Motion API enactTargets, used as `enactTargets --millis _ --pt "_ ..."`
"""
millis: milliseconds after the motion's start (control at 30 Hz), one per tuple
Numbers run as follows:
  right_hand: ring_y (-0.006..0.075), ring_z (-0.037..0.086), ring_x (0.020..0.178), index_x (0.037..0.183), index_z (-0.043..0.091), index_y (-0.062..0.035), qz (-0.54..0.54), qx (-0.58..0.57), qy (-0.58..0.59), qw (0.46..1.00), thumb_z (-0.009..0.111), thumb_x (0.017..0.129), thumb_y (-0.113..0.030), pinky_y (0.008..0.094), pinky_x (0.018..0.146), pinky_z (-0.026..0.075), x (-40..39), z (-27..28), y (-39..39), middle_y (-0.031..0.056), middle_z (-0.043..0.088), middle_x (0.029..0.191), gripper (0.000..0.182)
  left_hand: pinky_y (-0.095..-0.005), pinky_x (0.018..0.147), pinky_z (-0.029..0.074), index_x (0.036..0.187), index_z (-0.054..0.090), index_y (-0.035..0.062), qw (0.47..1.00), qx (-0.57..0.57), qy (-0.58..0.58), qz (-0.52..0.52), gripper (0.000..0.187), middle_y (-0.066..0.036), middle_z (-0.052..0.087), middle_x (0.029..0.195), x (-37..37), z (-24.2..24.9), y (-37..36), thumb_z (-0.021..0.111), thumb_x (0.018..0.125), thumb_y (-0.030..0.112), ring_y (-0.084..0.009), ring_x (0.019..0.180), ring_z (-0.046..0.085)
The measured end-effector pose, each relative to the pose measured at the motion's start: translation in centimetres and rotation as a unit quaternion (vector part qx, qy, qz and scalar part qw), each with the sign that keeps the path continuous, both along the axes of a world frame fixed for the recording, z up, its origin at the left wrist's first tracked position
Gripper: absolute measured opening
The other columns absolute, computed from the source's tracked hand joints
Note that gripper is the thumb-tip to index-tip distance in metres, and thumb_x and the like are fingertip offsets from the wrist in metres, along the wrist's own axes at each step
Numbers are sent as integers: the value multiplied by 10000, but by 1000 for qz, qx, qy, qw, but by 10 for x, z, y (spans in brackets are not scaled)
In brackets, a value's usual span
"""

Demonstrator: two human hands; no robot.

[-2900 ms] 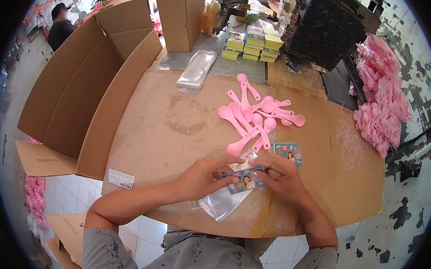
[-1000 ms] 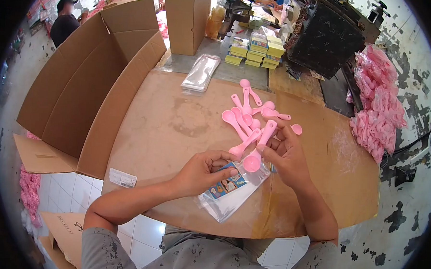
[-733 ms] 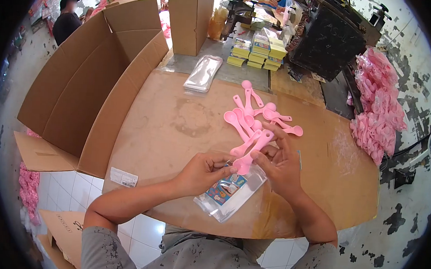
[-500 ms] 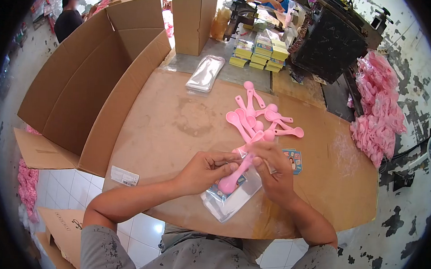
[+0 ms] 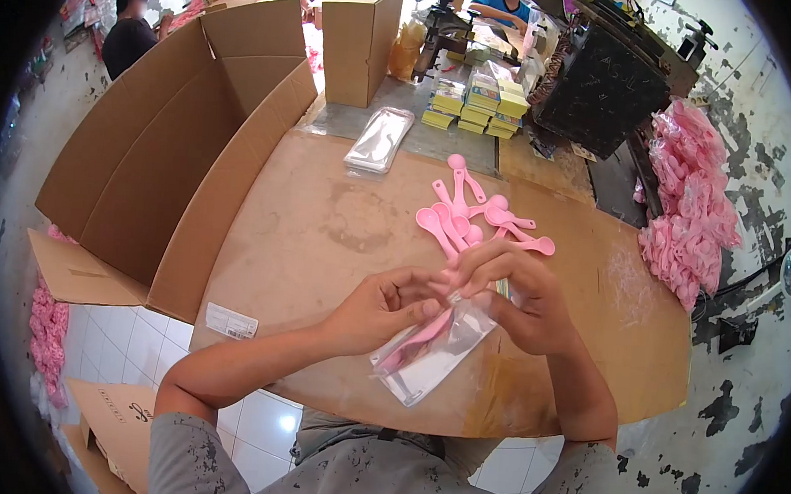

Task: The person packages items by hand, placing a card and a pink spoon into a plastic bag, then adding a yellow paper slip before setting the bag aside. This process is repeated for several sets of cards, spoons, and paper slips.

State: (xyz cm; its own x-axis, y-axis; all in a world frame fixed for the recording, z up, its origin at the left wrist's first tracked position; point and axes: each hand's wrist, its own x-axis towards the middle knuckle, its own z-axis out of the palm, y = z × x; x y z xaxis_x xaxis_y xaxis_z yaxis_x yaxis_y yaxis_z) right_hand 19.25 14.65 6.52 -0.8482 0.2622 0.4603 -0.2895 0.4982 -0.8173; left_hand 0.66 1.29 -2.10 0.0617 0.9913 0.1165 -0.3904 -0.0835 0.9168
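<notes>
In front of me lies a clear plastic bag [image 5: 476,326] with a pink measuring spoon [image 5: 419,343] slanting inside it. My left hand [image 5: 388,308] is closed in a pinch on the bag's left edge near its mouth. My right hand [image 5: 521,297] has bent fingers closed at the top of the bag, close to the left fingertips. Its fingers partly hide the spoon's handle end. More clear bags [image 5: 416,391] lie under the filled one. Just beyond my hands is a loose pile of pink spoons [image 5: 454,219], and my right hand covers most of the printed cards.
A large open carton [image 5: 226,187] stands left of the cardboard-topped table [image 5: 299,243]. Farther back are stacked clear bags [image 5: 380,140], bundled cards [image 5: 481,96] and a black machine [image 5: 601,84]. Pink bagged items [image 5: 690,207] hang at right. Two people work beyond.
The pink spoon has gone down into the plastic bag. My right hand has risen slightly and shifted to the bag's mouth, covering the cards. My left hand stays nearly in place.
</notes>
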Motion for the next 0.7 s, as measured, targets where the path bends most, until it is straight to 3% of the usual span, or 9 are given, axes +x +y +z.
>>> enactTargets --millis 100,133,233,300,433,600,700 --pt "248 659 1040 974 724 -83 -14 286 -62 956 773 856 -52 361 873 504 5 41 -15 69 680 987 132 -336 1073 481 1434 500 -4 996 56 45 47 391 -135 594 1403 -2 4 -1 563 1057 78 -175 1284 584" --pt "247 660 986 983 725 -80 -47 305 -55 950 773 856 -55 358 832 504 5 49 -18 69 671 955 137 -343 1090 469 1445 490 -4 994 70 68 54 404 -147 572 1437 -5 6 -2 559 1052 64 -184 1308 570" --pt "242 653 836 1002 727 -66 -127 321 -41 938 773 857 -63 357 724 501 7 56 -24 67 648 877 152 -365 1097 473 1457 480 -12 946 219 236 35 445 -159 600 1417 -12 23 -9 570 1022 19 -212 1283 601" --pt "237 638 752 1008 726 -53 -150 288 -34 945 772 859 -67 366 674 496 3 50 -29 63 639 850 156 -365 1061 505 1441 497 -16 941 207 263 55 444 -154 644 1360 -4 31 -16 601 1011 20 -229 1244 638" --pt "235 631 728 1013 721 -39 -159 275 -31 948 770 868 -67 363 648 494 -2 43 -31 74 637 841 156 -346 973 564 1410 533 -22 928 202 294 106 416 -138 720 1238 4 29 -13 631 1009 26 -243 1140 710" --pt "260 641 811 1013 703 -37 -216 290 -2 932 775 858 -81 383 713 501 -6 27 -25 84 654 923 176 -281 903 582 1382 555 -36 971 134 170 100 351 -159 723 1223 5 27 -12 590 1037 22 -175 1102 717" --pt "272 640 952 996 696 -59 -239 389 32 889 790 819 -79 408 820 490 -11 26 -25 82 651 1020 201 -258 835 593 1370 558 -47 976 114 150 113 342 -152 739 1171 7 32 -14 588 1036 21 -130 1008 731"
